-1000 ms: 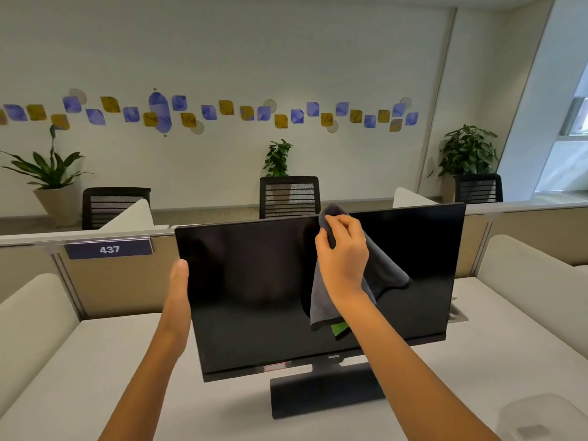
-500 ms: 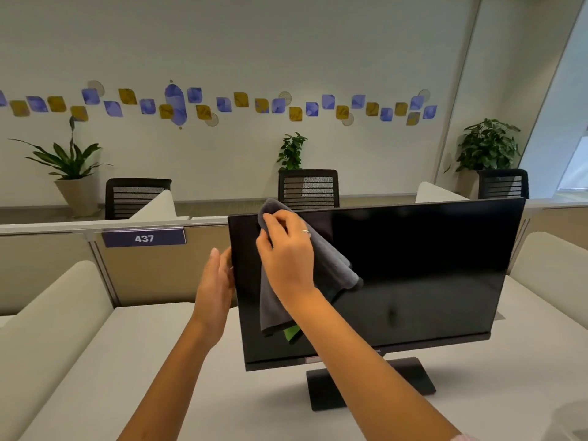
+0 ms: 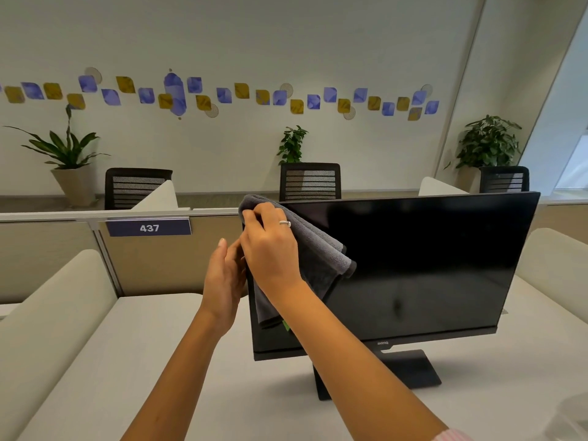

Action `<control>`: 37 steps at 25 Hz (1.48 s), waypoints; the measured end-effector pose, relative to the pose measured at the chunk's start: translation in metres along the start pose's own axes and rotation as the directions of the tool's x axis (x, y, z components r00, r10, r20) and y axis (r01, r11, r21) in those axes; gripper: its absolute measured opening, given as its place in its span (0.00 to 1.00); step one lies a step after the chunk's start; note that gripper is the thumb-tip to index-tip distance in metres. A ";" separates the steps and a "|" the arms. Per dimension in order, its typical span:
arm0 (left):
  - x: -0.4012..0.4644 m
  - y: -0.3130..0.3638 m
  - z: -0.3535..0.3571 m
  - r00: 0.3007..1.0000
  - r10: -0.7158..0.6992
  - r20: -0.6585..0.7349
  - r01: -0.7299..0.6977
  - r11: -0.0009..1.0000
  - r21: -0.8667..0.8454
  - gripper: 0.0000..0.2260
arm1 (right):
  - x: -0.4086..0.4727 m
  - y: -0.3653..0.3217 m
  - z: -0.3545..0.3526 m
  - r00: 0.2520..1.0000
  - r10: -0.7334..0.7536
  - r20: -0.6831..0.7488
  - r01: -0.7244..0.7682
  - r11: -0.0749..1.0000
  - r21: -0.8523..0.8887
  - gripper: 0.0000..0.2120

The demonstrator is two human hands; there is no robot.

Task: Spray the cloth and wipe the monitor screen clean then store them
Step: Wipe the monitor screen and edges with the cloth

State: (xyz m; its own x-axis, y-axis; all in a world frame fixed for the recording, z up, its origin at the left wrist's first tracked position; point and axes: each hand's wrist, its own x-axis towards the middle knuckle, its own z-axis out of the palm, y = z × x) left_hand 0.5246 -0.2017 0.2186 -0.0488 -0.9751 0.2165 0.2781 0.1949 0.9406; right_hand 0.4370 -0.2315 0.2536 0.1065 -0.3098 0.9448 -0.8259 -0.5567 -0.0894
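Note:
A black monitor (image 3: pixel 423 265) stands on the white desk (image 3: pixel 159 361) with its screen dark. My right hand (image 3: pixel 270 246) grips a grey cloth (image 3: pixel 318 262) and presses it against the screen's upper left corner; a green tag shows at the cloth's lower edge. My left hand (image 3: pixel 222 278) lies along the monitor's left edge with fingers straight, steadying it. No spray bottle is in view.
A low partition (image 3: pixel 57 249) with a "437" sign (image 3: pixel 149 227) runs behind the desk. Padded dividers stand at left (image 3: pixel 47 313) and right (image 3: pixel 556 259). Black chairs and potted plants line the far wall. A translucent object (image 3: pixel 572 418) shows at the bottom right.
My right hand has swept the cloth leftward across the top of the screen, from the middle to the upper left corner. My left hand stays on the left edge.

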 end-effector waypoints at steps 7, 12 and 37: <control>0.002 0.002 0.000 0.999 -0.033 0.011 0.033 0.998 -0.058 0.23 | -0.075 0.014 0.000 0.992 -0.063 0.106 0.059 0.998 0.037 0.07; 0.003 0.001 0.006 0.997 -0.045 -0.062 0.044 0.999 -0.016 0.23 | -0.140 0.034 -0.010 0.981 -0.044 0.191 0.044 0.999 0.002 0.11; 0.003 0.004 -0.003 0.998 -0.066 0.024 0.066 0.998 0.001 0.21 | -0.125 0.033 0.013 0.959 -0.217 0.180 0.226 0.974 -0.028 0.11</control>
State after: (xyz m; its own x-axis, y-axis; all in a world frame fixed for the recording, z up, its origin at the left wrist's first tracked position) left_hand 0.5282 -0.2043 0.2220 -0.0903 -0.9829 0.1606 0.2734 0.1306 0.9530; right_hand 0.4037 -0.2210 0.1290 0.3813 -0.3153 0.8690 -0.7958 -0.5903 0.1350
